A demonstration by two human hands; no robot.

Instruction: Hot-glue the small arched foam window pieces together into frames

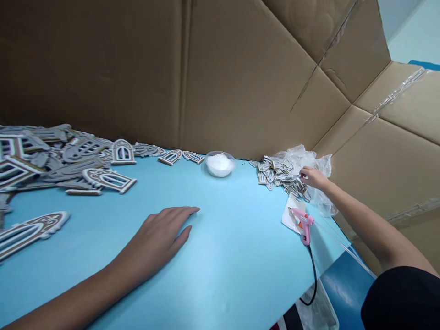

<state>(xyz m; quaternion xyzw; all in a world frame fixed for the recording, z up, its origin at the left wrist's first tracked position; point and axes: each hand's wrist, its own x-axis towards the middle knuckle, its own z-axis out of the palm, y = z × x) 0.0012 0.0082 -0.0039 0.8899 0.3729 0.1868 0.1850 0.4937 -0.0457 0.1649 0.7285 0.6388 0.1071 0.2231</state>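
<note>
My left hand [164, 234] lies palm down on the light blue tabletop [220, 261], fingers stretched out and thumb apart, holding nothing. At the far right, my right hand [313, 177] reaches to a heap of small arched window-shaped pieces [275, 173] beside crumpled clear plastic [305, 158]. Its fingers are pinched together at the heap's right edge; what is between them is too small to make out. Nearer me, a pink glue gun [304, 222] rests on a white sheet [291, 213], its black cord running off the table edge.
Larger arched window pieces [79, 156] are piled at the left, with one [34, 231] lying closer to me. A clear bowl of white material [220, 164] stands at the back. Cardboard walls [240, 82] enclose the back and right. A bin [323, 305] sits below the table edge.
</note>
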